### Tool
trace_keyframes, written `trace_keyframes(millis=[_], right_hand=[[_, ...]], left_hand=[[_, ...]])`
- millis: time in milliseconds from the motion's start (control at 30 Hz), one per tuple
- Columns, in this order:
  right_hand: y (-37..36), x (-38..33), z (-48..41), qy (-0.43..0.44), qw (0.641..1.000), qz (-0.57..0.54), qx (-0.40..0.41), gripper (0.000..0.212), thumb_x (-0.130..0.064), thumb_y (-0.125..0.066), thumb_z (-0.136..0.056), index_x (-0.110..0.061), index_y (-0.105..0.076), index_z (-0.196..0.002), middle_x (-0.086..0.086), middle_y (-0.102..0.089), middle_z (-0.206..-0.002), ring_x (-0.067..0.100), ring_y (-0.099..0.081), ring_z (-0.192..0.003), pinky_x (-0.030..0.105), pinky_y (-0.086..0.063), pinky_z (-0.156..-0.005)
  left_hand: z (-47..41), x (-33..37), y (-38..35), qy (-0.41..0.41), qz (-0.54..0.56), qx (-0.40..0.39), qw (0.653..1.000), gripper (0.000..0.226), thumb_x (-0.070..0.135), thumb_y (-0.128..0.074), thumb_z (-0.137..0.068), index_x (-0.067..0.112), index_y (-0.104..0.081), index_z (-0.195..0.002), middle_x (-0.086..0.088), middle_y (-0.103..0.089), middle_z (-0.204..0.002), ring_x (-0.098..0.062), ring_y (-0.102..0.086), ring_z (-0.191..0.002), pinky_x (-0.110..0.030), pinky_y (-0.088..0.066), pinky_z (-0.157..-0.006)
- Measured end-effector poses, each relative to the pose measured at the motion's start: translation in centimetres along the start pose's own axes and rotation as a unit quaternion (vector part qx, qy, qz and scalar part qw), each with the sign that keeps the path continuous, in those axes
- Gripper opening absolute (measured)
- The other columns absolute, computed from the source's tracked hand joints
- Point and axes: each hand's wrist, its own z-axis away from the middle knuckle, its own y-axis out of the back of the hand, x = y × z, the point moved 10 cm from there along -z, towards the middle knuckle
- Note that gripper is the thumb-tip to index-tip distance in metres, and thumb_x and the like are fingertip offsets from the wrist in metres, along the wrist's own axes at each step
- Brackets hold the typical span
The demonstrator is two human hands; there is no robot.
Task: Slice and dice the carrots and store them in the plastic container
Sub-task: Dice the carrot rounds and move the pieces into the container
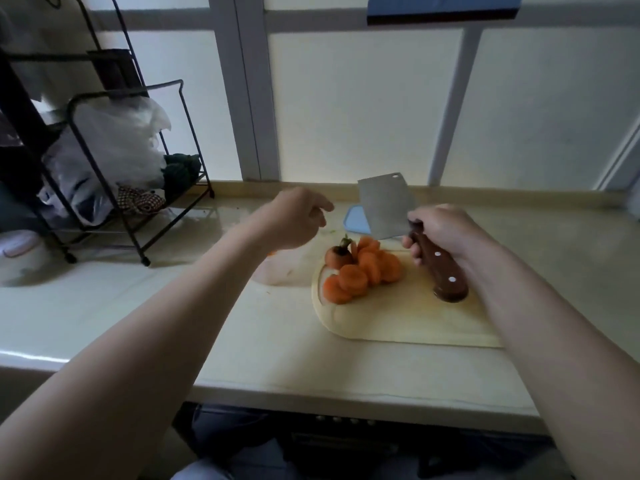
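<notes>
- Right hand (440, 233): fingers (414, 249) curled tight round the front of the brown wooden handle (446, 271). The handle's butt end sticks out behind the fist, toward the person.
- Cleaver (384, 206): the broad grey blade stands up and away from those fingers, raised clear of the board and tilted, flat side to the camera.
- Left hand (294, 220): fingers (323, 206) loosely bent and pointing toward the blade. Nothing seen in them; palm side turned away. The hand is in the air, touching nothing.
- Carrot slices (367, 271): a heap of orange rounds between the two hands, just left of the right-hand fingers and below-right of the left-hand fingers. A stem-end stub (338, 256) sits on the heap's left edge.
- Cutting board (398, 320): pale, lying under the slices and under the right hand.
- Plastic container (277, 275): translucent, directly below the left hand, touching or nearly touching the board's left edge. Contents unclear.
- Blue lid (353, 220): flat on the counter (207, 323) beyond the slices, partly behind the blade.
- Wire rack (131, 168): well left of the left hand, holding plastic bags.
</notes>
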Motion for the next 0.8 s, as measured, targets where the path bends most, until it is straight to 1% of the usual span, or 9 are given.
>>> trace_keyframes(millis=[67, 133, 233, 300, 400, 500, 633, 700, 800], right_hand=[[3.5, 0.9, 0.4, -0.002, 0.999, -0.014, 0.029, 0.017, -0.008, -0.047, -0.103, -0.005, -0.053, -0.088, 0.008, -0.055, -0.046, 0.015, -0.047, -0.033, 0.022, -0.041, -0.034], [6.7, 2.3, 0.8, -0.005, 0.998, -0.023, 0.059, 0.018, -0.010, -0.047, -0.104, -0.005, -0.054, -0.088, 0.010, -0.056, -0.050, 0.015, -0.047, -0.034, 0.024, -0.041, -0.034], [10.7, 4.9, 1.3, -0.010, 0.995, -0.032, 0.098, 0.020, -0.011, -0.046, -0.103, -0.003, -0.056, -0.088, 0.013, -0.055, -0.055, 0.017, -0.047, -0.036, 0.026, -0.041, -0.035], [12.4, 6.5, 1.6, -0.009, 0.993, -0.038, 0.112, 0.019, -0.010, -0.045, -0.103, -0.001, -0.056, -0.089, 0.014, -0.055, -0.055, 0.018, -0.047, -0.035, 0.027, -0.040, -0.034], [13.4, 8.5, 2.0, -0.010, 0.992, -0.052, 0.113, 0.020, -0.008, -0.043, -0.103, -0.002, -0.054, -0.088, 0.015, -0.053, -0.056, 0.019, -0.045, -0.034, 0.026, -0.039, -0.033], [13.4, 9.4, 2.0, -0.009, 0.991, -0.077, 0.111, 0.020, -0.009, -0.043, -0.104, -0.004, -0.052, -0.086, 0.016, -0.052, -0.057, 0.020, -0.044, -0.034, 0.025, -0.039, -0.034], [12.9, 9.7, 1.6, -0.015, 0.990, -0.093, 0.102, 0.015, -0.011, -0.043, -0.104, -0.008, -0.050, -0.091, 0.018, -0.052, -0.060, 0.021, -0.044, -0.038, 0.026, -0.040, -0.038], [12.7, 9.8, 1.6, -0.016, 0.991, -0.092, 0.096, 0.015, -0.011, -0.042, -0.104, -0.009, -0.049, -0.090, 0.018, -0.053, -0.060, 0.020, -0.044, -0.039, 0.026, -0.040, -0.039], [12.7, 9.8, 1.7, -0.010, 0.992, -0.089, 0.092, 0.016, -0.010, -0.042, -0.103, -0.010, -0.049, -0.089, 0.017, -0.052, -0.060, 0.020, -0.044, -0.037, 0.025, -0.040, -0.039]], left_hand=[[0.1, 3.2, -1.7, -0.043, -0.018, -0.026, 0.999, 0.037, 0.011, -0.049, -0.098, 0.023, -0.064, -0.130, 0.007, -0.068, -0.116, -0.010, -0.061, -0.101, -0.025, -0.047, -0.088], [0.0, 5.9, -3.6, -0.089, -0.047, -0.048, 0.994, 0.036, 0.021, -0.056, -0.096, 0.025, -0.063, -0.131, 0.006, -0.066, -0.123, -0.012, -0.061, -0.106, -0.026, -0.046, -0.090], [-0.3, 8.3, -7.3, -0.127, -0.119, -0.112, 0.978, 0.048, 0.033, -0.061, -0.092, 0.030, -0.054, -0.139, 0.003, -0.058, -0.135, -0.019, -0.054, -0.122, -0.034, -0.045, -0.100], [-0.4, 9.3, -9.3, -0.137, -0.165, -0.156, 0.964, 0.059, 0.040, -0.062, -0.091, 0.033, -0.043, -0.147, 0.002, -0.051, -0.142, -0.022, -0.050, -0.127, -0.038, -0.044, -0.102], [-0.8, 10.2, -10.7, -0.138, -0.218, -0.178, 0.950, 0.065, 0.047, -0.059, -0.090, 0.035, -0.038, -0.150, 0.003, -0.045, -0.148, -0.023, -0.045, -0.132, -0.039, -0.040, -0.107], [-1.3, 10.4, -11.8, -0.136, -0.269, -0.192, 0.934, 0.061, 0.050, -0.057, -0.091, 0.036, -0.040, -0.147, 0.004, -0.050, -0.145, -0.021, -0.045, -0.133, -0.036, -0.033, -0.107], [-1.9, 10.1, -13.7, -0.129, -0.298, -0.220, 0.920, 0.053, 0.044, -0.051, -0.093, 0.040, -0.042, -0.146, 0.006, -0.052, -0.142, -0.021, -0.044, -0.134, -0.039, -0.026, -0.111], [-2.4, 9.6, -14.3, -0.109, -0.291, -0.232, 0.922, 0.051, 0.039, -0.047, -0.092, 0.045, -0.043, -0.143, 0.008, -0.055, -0.138, -0.022, -0.044, -0.131, -0.041, -0.027, -0.112], [-3.0, 9.2, -14.8, -0.104, -0.287, -0.230, 0.924, 0.047, 0.037, -0.046, -0.090, 0.047, -0.049, -0.136, 0.011, -0.058, -0.127, -0.023, -0.048, -0.120, -0.044, -0.035, -0.108]])
